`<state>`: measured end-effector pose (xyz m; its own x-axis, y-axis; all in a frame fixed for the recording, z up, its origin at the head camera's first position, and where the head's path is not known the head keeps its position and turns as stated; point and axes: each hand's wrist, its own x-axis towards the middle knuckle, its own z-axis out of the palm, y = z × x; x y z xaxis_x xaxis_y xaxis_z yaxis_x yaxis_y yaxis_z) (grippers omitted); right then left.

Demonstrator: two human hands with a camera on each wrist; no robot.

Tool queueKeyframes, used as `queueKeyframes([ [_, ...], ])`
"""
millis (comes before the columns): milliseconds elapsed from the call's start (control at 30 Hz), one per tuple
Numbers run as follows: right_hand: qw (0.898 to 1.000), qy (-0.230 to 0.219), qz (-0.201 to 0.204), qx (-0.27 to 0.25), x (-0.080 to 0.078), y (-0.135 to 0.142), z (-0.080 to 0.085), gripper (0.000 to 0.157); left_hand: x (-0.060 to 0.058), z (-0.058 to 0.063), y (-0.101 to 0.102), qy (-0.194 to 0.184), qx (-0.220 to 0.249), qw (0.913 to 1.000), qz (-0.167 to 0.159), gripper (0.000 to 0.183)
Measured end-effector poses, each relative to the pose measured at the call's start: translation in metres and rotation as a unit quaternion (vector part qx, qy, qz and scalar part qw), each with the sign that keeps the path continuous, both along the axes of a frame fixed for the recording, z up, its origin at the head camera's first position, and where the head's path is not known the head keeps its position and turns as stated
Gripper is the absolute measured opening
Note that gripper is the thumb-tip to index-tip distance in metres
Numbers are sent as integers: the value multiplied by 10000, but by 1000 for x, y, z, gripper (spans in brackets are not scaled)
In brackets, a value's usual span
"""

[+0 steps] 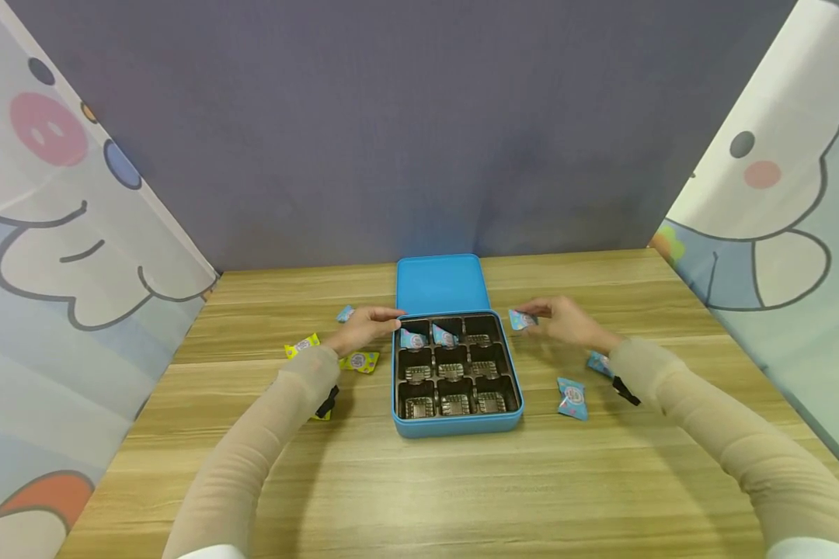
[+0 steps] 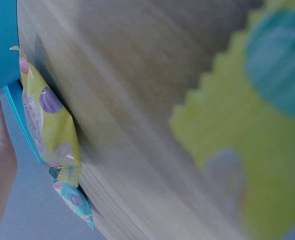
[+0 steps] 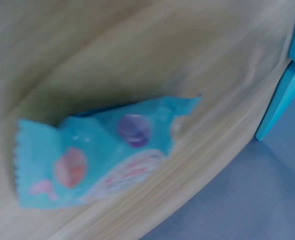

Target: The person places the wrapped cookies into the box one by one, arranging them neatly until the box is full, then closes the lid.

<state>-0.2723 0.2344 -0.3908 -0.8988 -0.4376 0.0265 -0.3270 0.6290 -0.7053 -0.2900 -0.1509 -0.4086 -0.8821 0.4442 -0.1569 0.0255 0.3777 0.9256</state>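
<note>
A blue tin box (image 1: 457, 425) stands open on the table, its black divided tray (image 1: 433, 380) showing. Two blue-wrapped candies lie in the back row: one candy (image 1: 412, 339) in the left compartment, another candy (image 1: 444, 335) in the middle one. My left hand (image 1: 363, 330) touches the box's back left edge with its fingers extended. To the right of the box, my right hand (image 1: 565, 321) pinches a blue-wrapped candy (image 1: 522, 319) between thumb and fingers, above the table. In the right wrist view, a blue candy (image 3: 112, 155) lies on the table below that hand.
The box's lid (image 1: 442, 284) is folded back behind it. Yellow-wrapped candies (image 1: 360, 362) and a blue candy (image 1: 346, 314) lie left of the box, partly behind my left arm. Two more blue candies, one (image 1: 572, 399) nearer me and one (image 1: 600, 363) by my right wrist, lie right.
</note>
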Motion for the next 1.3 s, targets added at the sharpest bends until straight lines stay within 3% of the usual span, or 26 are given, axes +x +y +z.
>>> queueKeyframes([
  [767, 9990, 241, -18, -374, -7, -22, 17, 45, 2, 1, 0, 28, 27, 10000, 9, 40],
  [1300, 9956, 18, 34, -936, -7, -36, 19, 50, 1, -4, 0, 73, -17, 10000, 5, 40],
])
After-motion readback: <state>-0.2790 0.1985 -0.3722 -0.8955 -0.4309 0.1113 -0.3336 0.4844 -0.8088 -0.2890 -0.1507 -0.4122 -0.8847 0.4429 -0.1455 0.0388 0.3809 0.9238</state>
